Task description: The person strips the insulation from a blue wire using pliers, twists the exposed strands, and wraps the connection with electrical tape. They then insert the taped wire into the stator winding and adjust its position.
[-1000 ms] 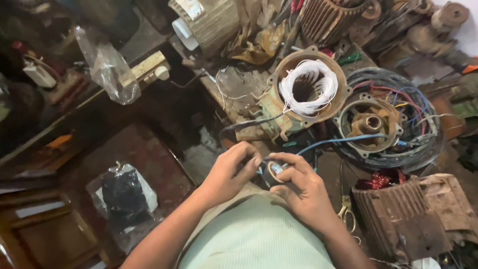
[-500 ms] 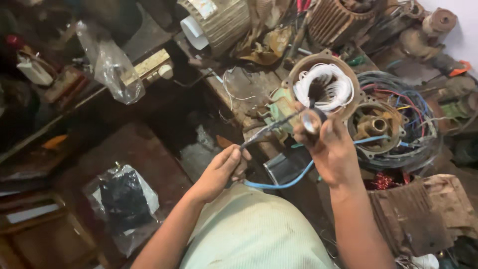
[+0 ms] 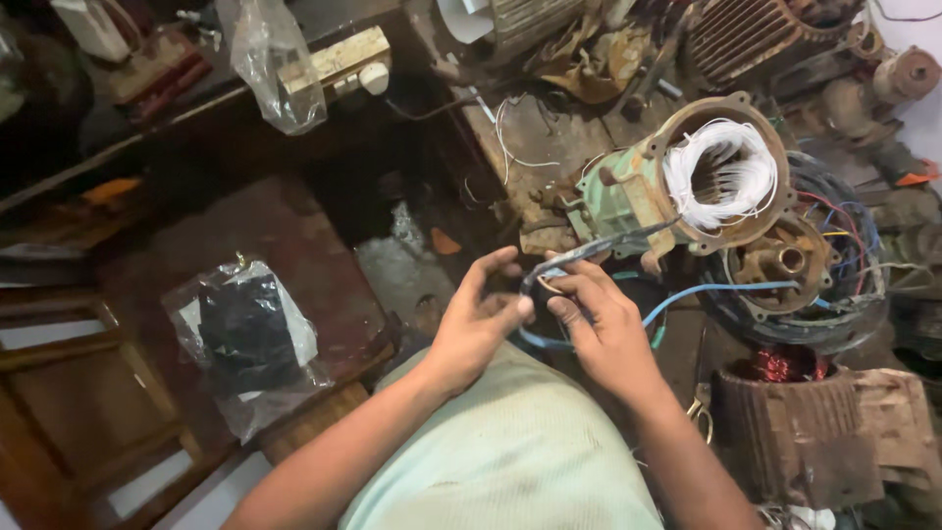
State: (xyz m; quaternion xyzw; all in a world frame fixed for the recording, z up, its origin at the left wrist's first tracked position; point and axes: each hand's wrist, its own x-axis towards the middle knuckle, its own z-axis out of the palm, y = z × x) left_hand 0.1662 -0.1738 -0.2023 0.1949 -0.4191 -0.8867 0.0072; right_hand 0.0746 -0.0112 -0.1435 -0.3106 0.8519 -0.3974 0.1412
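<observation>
Centre frame: left hand (image 3: 478,329) and right hand (image 3: 601,324) meet, fingers pinched on a dark taped strip (image 3: 589,251) and blue wire (image 3: 721,291). The strip runs up-right toward the green motor stator (image 3: 677,186) with white windings, upper right.

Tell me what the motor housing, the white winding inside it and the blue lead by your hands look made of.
Motor housing: looks like cast metal, with chipped green paint and a rusty brown rim. White winding: looks like wire in white sleeving or thread, matte; the core is hidden. Blue lead: smooth, flexible jacket, probably plastic insulation, running toward the right hand.
</observation>
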